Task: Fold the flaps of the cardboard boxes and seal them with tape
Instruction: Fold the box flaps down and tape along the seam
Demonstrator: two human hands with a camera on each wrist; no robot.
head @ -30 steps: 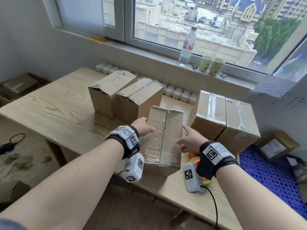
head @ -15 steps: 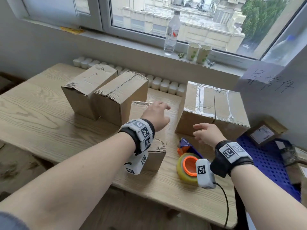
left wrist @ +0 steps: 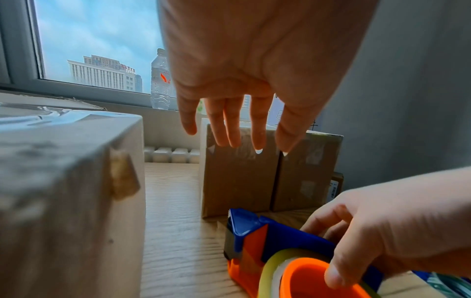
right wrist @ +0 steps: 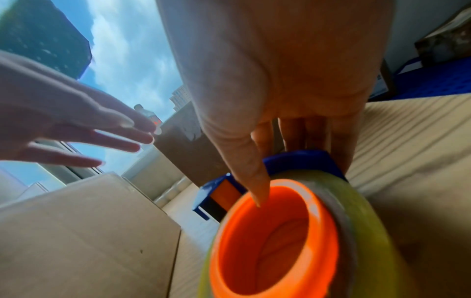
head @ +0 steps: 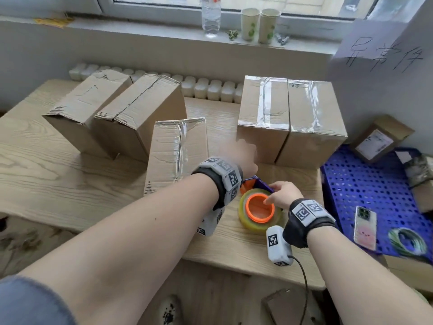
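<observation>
Right hand (head: 282, 194) gripping tape dispenser (head: 259, 207), thumb in orange core; light, rigid, best held there. Left hand (left wrist: 244, 84) spread, empty, above dispenser.

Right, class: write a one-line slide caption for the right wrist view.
Right hand grips the tape dispenser, thumb inside its orange core; left hand open.

Both forearms are bare. Each wrist wears a black strap (head: 216, 184) carrying grey blocks printed with black-and-white square markers (head: 304, 211); a black cable (head: 303, 277) trails from the right unit. A blue-grey sleeve (head: 28, 303), probably denim, covers the left upper arm.
</observation>
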